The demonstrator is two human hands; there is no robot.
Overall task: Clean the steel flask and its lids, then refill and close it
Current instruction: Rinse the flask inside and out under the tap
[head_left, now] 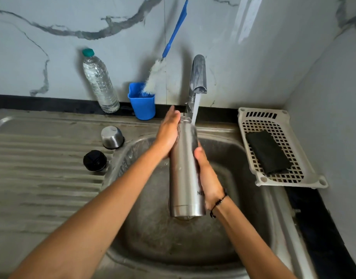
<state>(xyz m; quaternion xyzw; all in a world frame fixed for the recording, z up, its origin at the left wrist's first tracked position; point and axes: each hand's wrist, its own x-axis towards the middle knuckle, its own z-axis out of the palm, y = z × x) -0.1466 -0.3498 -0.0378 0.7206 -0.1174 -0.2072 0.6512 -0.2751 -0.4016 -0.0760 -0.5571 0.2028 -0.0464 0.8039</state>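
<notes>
The left hand [169, 133] is pressing straight, closed fingers flat against the steel flask [186, 170] near its mouth, while the right hand [208, 176] is gripping its lower body, fingers curled behind. Water is hitting just beyond the left fingertips (wet steel is slippery), so the flask may slide into the sink [243, 228].

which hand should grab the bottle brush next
Left. The brush stands in the blue cup just beyond the left hand, which lies flat on the flask; the right hand grips its body.
</notes>
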